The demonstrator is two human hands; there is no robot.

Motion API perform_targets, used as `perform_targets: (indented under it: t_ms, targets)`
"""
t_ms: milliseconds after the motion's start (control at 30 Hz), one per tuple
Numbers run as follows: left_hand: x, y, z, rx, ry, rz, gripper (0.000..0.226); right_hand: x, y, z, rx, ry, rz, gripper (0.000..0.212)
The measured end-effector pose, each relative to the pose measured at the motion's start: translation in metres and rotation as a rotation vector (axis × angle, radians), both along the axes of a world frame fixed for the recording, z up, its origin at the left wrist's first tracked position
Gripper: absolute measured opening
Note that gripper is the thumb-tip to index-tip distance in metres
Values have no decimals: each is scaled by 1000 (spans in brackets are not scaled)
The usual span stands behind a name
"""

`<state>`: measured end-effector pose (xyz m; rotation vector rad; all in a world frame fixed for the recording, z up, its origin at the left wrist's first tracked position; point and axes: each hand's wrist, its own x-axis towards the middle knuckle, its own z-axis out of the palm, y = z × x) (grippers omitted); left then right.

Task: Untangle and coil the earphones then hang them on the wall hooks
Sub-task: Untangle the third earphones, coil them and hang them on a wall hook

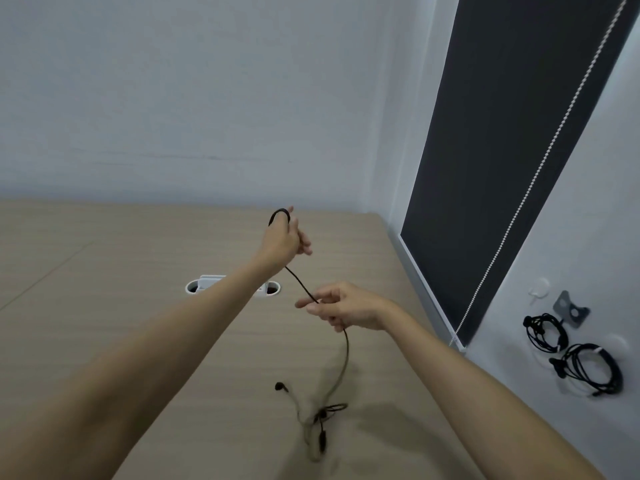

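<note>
Black earphones (341,368) trail across the wooden table (121,258). My left hand (282,239) is raised above the table and grips one end of the cable, a small loop sticking up over its fingers. From there the cable runs down to my right hand (343,306), which pinches it between thumb and fingers. Below my right hand the cable hangs to the table, where an earbud (280,386) and a loose tangle (322,419) lie. On the right wall, two coiled earphones (545,332) (588,368) hang on hooks; one white hook (538,287) above them is bare.
A white cable grommet (199,285) is set in the tabletop behind my left forearm. A dark roller blind (502,150) with a bead chain (540,168) covers the window at right. A grey bracket (569,308) is fixed to the right wall.
</note>
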<state>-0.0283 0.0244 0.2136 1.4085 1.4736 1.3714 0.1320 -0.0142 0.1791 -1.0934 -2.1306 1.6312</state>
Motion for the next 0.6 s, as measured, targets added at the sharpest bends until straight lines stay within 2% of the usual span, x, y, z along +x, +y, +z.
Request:
perform_targets:
  t_ms: [33,100,133,200,267,333,400,467,500,533,600]
  targets:
    - [-4,-1,-7,-1,215,-20,36,2,1,4,-8,-3,27,16]
    - [-12,-9,-12,-130,437,-165,29,5,6,9,-12,64,-3,15]
    - [-16,-11,-14,-240,466,-268,24,6,10,11,-2,124,-75,17]
    - [-19,-18,-15,-428,431,-446,29,9,22,14,80,207,-262,22]
    - [-18,-23,-13,-545,243,-582,43,9,32,14,215,193,-413,25]
    - [-13,-25,-6,-647,-117,-697,51,4,38,11,294,189,-503,26]
    - [-10,-20,1,-672,-506,-799,47,-6,39,5,297,234,-570,28]
    - [-9,-17,9,-626,-867,-962,31,-17,35,-2,255,290,-569,29]
    - [-8,-16,12,-561,-1010,-964,27,-22,31,-6,233,300,-530,28]
    - [-6,-13,16,-478,-1101,-866,27,-25,25,-10,207,293,-474,24]
    - [2,-4,23,-309,-1108,-499,24,-28,14,-15,140,254,-358,20]
